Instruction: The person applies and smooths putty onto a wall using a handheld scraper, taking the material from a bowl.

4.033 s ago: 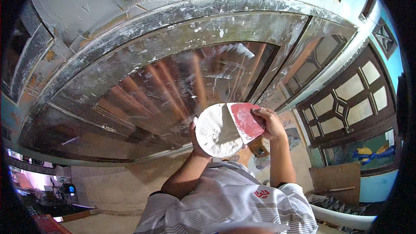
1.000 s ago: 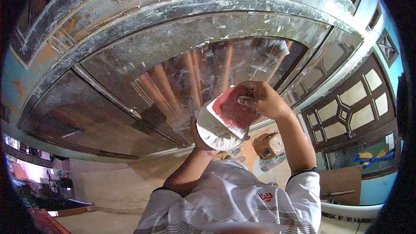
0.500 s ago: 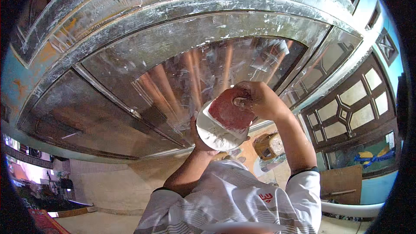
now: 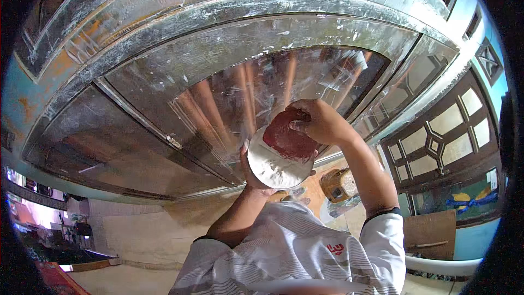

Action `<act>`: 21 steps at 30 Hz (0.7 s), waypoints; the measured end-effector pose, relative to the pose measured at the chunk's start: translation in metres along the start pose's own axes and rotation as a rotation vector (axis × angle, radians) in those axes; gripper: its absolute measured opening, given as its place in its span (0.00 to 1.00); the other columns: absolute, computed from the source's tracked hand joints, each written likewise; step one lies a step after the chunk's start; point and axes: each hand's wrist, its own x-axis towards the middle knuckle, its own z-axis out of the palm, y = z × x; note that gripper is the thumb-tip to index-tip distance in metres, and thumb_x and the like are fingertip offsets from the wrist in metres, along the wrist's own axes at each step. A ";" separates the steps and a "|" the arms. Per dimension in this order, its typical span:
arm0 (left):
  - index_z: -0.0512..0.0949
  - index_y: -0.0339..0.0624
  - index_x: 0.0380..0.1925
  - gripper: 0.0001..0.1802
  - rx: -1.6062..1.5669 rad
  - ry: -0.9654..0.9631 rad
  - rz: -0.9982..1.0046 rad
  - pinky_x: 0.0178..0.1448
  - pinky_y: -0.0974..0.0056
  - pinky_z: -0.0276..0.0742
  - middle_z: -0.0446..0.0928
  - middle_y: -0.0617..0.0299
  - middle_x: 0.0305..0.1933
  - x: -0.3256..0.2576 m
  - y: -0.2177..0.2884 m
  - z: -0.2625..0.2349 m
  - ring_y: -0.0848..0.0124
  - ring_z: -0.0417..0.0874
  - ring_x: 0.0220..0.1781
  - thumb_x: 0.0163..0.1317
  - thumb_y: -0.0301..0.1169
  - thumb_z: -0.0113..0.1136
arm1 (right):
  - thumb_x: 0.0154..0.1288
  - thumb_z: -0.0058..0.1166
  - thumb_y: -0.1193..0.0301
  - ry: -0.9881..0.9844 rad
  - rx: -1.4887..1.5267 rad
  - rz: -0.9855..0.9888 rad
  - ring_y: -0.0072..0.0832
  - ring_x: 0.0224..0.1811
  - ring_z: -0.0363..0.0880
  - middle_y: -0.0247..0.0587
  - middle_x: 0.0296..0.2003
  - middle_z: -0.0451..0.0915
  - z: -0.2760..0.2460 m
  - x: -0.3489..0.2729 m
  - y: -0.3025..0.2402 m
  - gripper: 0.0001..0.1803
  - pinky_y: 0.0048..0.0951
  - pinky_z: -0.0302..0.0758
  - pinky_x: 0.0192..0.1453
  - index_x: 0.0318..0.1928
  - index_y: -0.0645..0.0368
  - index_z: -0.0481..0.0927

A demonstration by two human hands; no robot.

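At centre, between the person's chest and a big paint-smeared door: right hand (image 4: pixel 318 123) with fingers pinched on a flat red scraper (image 4: pixel 290 139), thumb on top. Scraper covers the far right part of a round white bowl (image 4: pixel 275 187), its near edge dusted white. Cannot tell if that edge touches the white paste (image 4: pixel 278 172) inside. Left hand (image 4: pixel 253 176) holds the bowl from the left and below, fingers round its side, a few tips showing at right. Bowl tips toward the viewer.

Near side: white-and-grey striped shirt (image 4: pixel 284 246), red mark on chest. Just right of the bowl, lower down, a brown thing with pale top (image 4: pixel 339 184), kind unclear. Beyond the hands, dark wooden door (image 4: pixel 234 49), white smears, glass pane (image 4: pixel 267 84) with orange-brown streaks showing. Far right, second dark door (image 4: pixel 419 145), pale panes. Nearer right, brown cardboard sheet (image 4: pixel 431 232) leaning upright. Left, beige floor (image 4: pixel 136 235).
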 end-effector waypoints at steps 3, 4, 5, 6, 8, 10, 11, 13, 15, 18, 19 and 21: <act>0.59 0.51 0.77 0.56 -0.148 0.036 0.009 0.75 0.27 0.61 0.57 0.48 0.80 0.001 0.003 -0.002 0.40 0.63 0.77 0.57 0.77 0.47 | 0.57 0.63 0.78 0.031 -0.080 -0.060 0.36 0.46 0.88 0.53 0.43 0.87 -0.002 0.005 -0.008 0.19 0.37 0.82 0.52 0.51 0.66 0.83; 0.59 0.51 0.77 0.56 -0.146 0.035 0.011 0.75 0.27 0.61 0.57 0.48 0.80 0.001 0.004 -0.005 0.40 0.63 0.77 0.57 0.77 0.47 | 0.57 0.63 0.78 0.031 -0.079 -0.062 0.36 0.46 0.88 0.53 0.43 0.87 -0.002 0.007 -0.009 0.19 0.37 0.82 0.52 0.51 0.66 0.83; 0.60 0.51 0.77 0.55 -0.073 0.052 0.057 0.75 0.28 0.61 0.58 0.48 0.79 0.001 0.004 -0.010 0.41 0.63 0.77 0.59 0.76 0.46 | 0.57 0.63 0.78 0.024 -0.081 -0.057 0.37 0.46 0.88 0.53 0.43 0.88 -0.003 0.008 -0.009 0.19 0.37 0.82 0.52 0.51 0.65 0.83; 0.60 0.51 0.76 0.53 -0.001 0.069 0.102 0.75 0.28 0.61 0.59 0.49 0.79 0.000 0.003 -0.015 0.41 0.64 0.76 0.60 0.75 0.45 | 0.57 0.63 0.78 0.017 -0.083 -0.053 0.38 0.46 0.88 0.53 0.43 0.88 -0.003 0.009 -0.010 0.19 0.37 0.82 0.52 0.51 0.64 0.83; 0.61 0.51 0.76 0.52 -0.203 -0.019 0.100 0.75 0.29 0.61 0.60 0.50 0.79 -0.001 0.008 -0.021 0.42 0.65 0.76 0.62 0.74 0.43 | 0.57 0.63 0.78 0.008 -0.089 -0.053 0.38 0.46 0.88 0.53 0.42 0.88 -0.004 0.013 -0.012 0.19 0.37 0.82 0.52 0.51 0.64 0.84; 0.61 0.51 0.76 0.50 -0.402 -0.108 0.098 0.75 0.30 0.62 0.61 0.50 0.78 -0.002 0.008 -0.020 0.43 0.66 0.75 0.64 0.73 0.42 | 0.57 0.63 0.78 -0.001 -0.094 -0.056 0.38 0.46 0.88 0.53 0.42 0.88 -0.005 0.016 -0.015 0.19 0.37 0.82 0.52 0.51 0.64 0.84; 0.63 0.49 0.75 0.49 0.099 -0.232 0.359 0.75 0.33 0.63 0.63 0.51 0.77 0.000 0.003 -0.003 0.44 0.67 0.74 0.64 0.72 0.45 | 0.57 0.63 0.77 0.007 -0.078 -0.015 0.37 0.45 0.88 0.52 0.42 0.88 -0.007 0.015 -0.017 0.19 0.37 0.82 0.52 0.51 0.64 0.84; 0.65 0.47 0.73 0.48 0.607 -0.349 0.605 0.75 0.36 0.65 0.65 0.51 0.76 0.000 0.002 0.004 0.46 0.69 0.73 0.64 0.70 0.48 | 0.57 0.63 0.77 0.045 -0.109 -0.032 0.36 0.44 0.88 0.52 0.42 0.88 -0.003 0.018 -0.001 0.19 0.37 0.82 0.51 0.52 0.64 0.84; 0.70 0.47 0.70 0.43 0.160 -0.129 0.326 0.74 0.39 0.68 0.70 0.53 0.73 -0.002 0.013 -0.010 0.48 0.72 0.72 0.69 0.67 0.44 | 0.58 0.63 0.77 0.028 -0.105 -0.031 0.37 0.44 0.88 0.51 0.43 0.88 -0.008 0.019 -0.012 0.19 0.37 0.82 0.52 0.52 0.63 0.84; 0.71 0.48 0.69 0.41 -0.040 0.001 0.188 0.72 0.39 0.70 0.71 0.54 0.72 -0.005 0.017 -0.018 0.49 0.73 0.71 0.70 0.66 0.43 | 0.58 0.62 0.76 0.029 -0.080 -0.017 0.38 0.43 0.88 0.52 0.41 0.88 -0.009 0.018 -0.016 0.18 0.38 0.82 0.50 0.51 0.63 0.84; 0.72 0.48 0.69 0.40 -0.028 0.025 0.198 0.72 0.39 0.70 0.72 0.55 0.72 -0.006 0.017 -0.019 0.50 0.73 0.71 0.71 0.66 0.42 | 0.58 0.62 0.76 0.043 -0.059 -0.011 0.39 0.42 0.88 0.53 0.40 0.88 -0.008 0.017 -0.016 0.17 0.39 0.82 0.49 0.50 0.63 0.84; 0.72 0.48 0.69 0.40 -0.019 -0.006 0.211 0.72 0.40 0.70 0.72 0.55 0.72 -0.005 0.016 -0.017 0.51 0.72 0.72 0.71 0.65 0.42 | 0.58 0.61 0.76 0.029 -0.042 -0.018 0.40 0.41 0.88 0.55 0.40 0.88 -0.010 0.018 -0.019 0.16 0.40 0.82 0.48 0.48 0.64 0.84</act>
